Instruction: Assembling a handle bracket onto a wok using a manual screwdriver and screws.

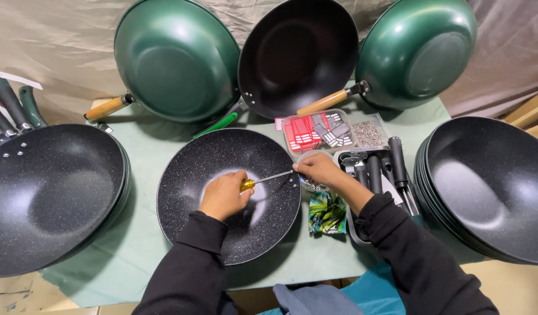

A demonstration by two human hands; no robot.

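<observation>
Three woks lean against the cloth at the far side: a green one (pixel 176 58) on the left, a black-lined one (pixel 297 55) in the middle, a second green one (pixel 416 51) on the right. A stack of speckled black woks (pixel 50 195) sits at my left, another stack (pixel 491 186) at my right; I cannot count either. One speckled wok (pixel 228 195) lies on the green mat (pixel 146 151) right in front of me.

Just right of it, a grey tray (pixel 352 224) holds several black handles (pixel 377 172). Beyond it, a clear divided box (pixel 330 131) holds red and grey striped pieces on the left and small metal fasteners (pixel 368 134) on the right.

My left hand (pixel 223 195) is curled tight around the yellow grip of a screwdriver (pixel 263 179), inside the near wok. My right hand (pixel 317 170) is closed in a pinch at the screwdriver's tip, on the wok's right rim beside the rivets.
</observation>
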